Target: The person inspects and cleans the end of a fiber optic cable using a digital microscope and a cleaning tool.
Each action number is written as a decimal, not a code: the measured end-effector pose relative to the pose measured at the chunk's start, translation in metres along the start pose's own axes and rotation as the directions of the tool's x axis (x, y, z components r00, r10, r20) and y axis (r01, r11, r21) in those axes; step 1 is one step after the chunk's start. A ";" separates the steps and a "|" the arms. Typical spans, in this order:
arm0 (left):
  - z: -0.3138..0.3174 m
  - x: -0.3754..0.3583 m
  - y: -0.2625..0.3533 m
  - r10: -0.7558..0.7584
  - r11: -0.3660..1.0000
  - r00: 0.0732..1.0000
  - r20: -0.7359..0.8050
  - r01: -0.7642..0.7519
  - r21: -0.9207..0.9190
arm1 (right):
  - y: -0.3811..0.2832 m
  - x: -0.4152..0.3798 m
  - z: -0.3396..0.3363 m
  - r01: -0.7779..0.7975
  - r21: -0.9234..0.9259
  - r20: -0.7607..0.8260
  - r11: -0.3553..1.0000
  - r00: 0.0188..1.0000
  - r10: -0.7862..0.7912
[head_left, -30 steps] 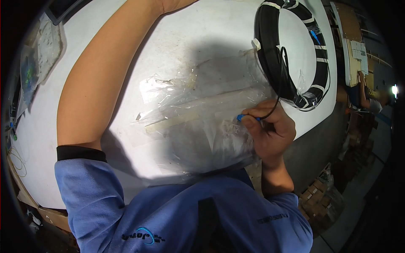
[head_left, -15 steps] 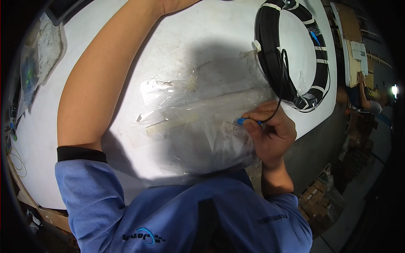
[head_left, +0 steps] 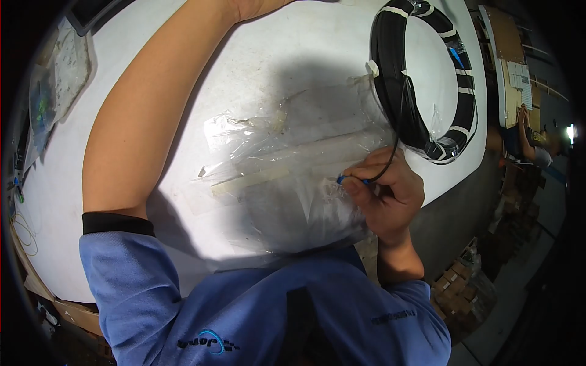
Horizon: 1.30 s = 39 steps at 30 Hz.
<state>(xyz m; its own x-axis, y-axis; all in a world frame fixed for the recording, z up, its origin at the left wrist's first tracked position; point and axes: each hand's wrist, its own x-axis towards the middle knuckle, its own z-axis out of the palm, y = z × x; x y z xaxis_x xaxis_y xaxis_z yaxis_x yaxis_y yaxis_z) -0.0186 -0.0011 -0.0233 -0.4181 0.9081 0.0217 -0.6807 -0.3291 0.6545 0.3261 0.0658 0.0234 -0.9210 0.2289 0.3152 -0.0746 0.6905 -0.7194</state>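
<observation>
My right hand (head_left: 390,192) pinches a small blue connector (head_left: 349,180) between thumb and fingers, over clear plastic bags (head_left: 293,177) lying on the white table. A thin black cable curves up from the connector to a big coil of black cable (head_left: 389,67), bound with pale tape bands, at the table's right side. A second blue connector (head_left: 455,57) is fixed on the coil's far side. My left hand (head_left: 253,7) reaches to the top edge of the view; only the wrist and part of the palm show, and its fingers are cut off.
The white table (head_left: 256,55) has a dark-framed object (head_left: 91,15) at its top left corner and a plastic bag with green items (head_left: 52,104) at the left edge. Beyond the right side are another person (head_left: 530,143) and stacked cardboard boxes (head_left: 455,283).
My right hand has shifted slightly left and down with the blue connector. The cable beside the coil hangs in a straighter line. My left arm is nearly unchanged.
</observation>
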 end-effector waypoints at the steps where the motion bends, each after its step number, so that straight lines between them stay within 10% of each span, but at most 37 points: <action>1: 0.000 0.000 -0.001 0.005 1.000 1.000 0.023 -0.004 -0.013 | 0.000 -0.001 -0.001 -0.033 0.034 0.001 0.999 0.999 0.033; 39: 0.001 -0.001 0.000 0.000 1.000 1.000 -0.003 0.000 -0.004 | -0.003 0.005 0.000 0.013 -0.017 0.062 1.000 0.998 -0.012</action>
<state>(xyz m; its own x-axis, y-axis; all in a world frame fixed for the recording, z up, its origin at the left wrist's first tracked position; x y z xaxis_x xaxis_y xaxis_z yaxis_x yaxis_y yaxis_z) -0.0171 -0.0014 -0.0225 -0.4199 0.9073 0.0194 -0.6832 -0.3301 0.6513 0.3218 0.0648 0.0273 -0.9419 0.1775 0.2850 -0.0802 0.7054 -0.7042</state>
